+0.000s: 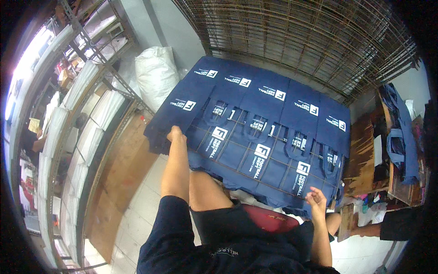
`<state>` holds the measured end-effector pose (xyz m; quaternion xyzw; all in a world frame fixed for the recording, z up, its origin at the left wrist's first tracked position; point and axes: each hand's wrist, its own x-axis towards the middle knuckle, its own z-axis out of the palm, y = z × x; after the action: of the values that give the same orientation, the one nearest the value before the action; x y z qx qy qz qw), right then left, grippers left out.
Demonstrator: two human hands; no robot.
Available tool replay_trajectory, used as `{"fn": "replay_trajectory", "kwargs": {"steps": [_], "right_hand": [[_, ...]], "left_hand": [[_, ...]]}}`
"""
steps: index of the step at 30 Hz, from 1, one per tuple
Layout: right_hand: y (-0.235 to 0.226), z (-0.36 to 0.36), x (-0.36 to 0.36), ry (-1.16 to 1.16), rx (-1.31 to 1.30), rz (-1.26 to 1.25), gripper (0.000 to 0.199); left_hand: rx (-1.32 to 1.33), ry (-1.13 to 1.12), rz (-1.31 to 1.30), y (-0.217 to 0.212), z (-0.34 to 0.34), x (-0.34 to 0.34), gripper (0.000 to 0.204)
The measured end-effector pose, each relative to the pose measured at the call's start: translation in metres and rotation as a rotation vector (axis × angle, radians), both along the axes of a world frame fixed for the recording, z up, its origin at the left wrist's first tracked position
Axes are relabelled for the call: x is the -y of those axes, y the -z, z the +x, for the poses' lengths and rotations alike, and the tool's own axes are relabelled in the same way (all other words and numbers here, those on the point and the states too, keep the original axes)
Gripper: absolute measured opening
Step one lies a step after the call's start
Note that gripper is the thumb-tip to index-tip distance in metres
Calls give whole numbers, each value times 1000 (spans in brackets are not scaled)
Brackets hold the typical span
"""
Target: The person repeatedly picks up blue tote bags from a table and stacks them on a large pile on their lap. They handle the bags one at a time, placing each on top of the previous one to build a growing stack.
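Observation:
Navy fabric tote bags with white printing lie in rows before me, their handle loops spread flat. Thin bars of a wire rack show among the nearer bags. At the left edge of the spread, my left hand is closed on the border of a navy tote bag; its fingertips are partly hidden, and I cannot see whether it also grips a bar. My right hand is at the near right corner, its fingers curled in around the rack's near edge. More layers of navy fabric hang below that edge.
Raised wire racks stand behind the bags. Shelves of stacked white material line the left, with a white sack beyond. At right, a worn wooden cabinet carries more navy bags; another person's arm reaches in below.

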<state>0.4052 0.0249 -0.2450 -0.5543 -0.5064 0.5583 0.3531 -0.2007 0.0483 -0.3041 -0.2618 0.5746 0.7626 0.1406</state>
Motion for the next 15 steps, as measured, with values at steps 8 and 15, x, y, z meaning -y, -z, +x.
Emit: {"fn": "replay_trajectory", "kwargs": {"steps": [8, 15], "right_hand": [[9, 6, -2, -23, -17, 15, 32], [12, 5, -1, -4, -1, -15, 30]], "left_hand": [[-245, 203, -429, 5, -9, -10, 48], [-262, 195, -541, 19, -20, -11, 42]]}}
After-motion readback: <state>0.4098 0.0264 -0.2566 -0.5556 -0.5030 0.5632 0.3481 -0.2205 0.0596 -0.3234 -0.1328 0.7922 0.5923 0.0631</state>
